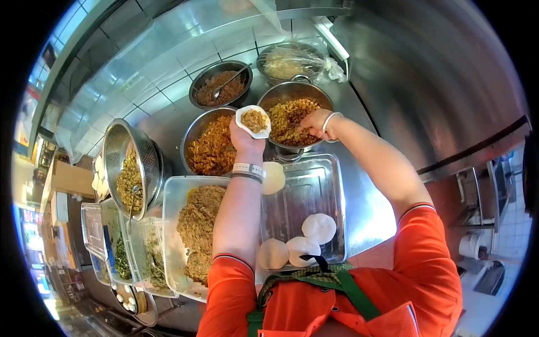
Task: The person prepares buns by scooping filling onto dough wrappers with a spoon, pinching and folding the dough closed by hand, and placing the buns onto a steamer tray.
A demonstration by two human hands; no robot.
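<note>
My left hand (247, 138) cups a round dough wrapper (241, 119) from below, with a small heap of filling (254, 120) at its centre. My right hand (318, 122) reaches into a steel pot (325, 95) of yellow-brown chopped filling (289, 115). Its fingers are closed, and whatever they grip is buried in the filling or too small to name. Below my hands lies a metal tray (297, 194) with several flat dough wrappers (319, 228) on it.
Beside the pot stand a bowl of orange filling (210, 143) and a dark bowl of brown filling (222, 87) with a spoon. A plastic-covered bowl (289, 60) is behind. To the left are a plastic tub (173, 224) of minced filling and a tilted colander (120, 146).
</note>
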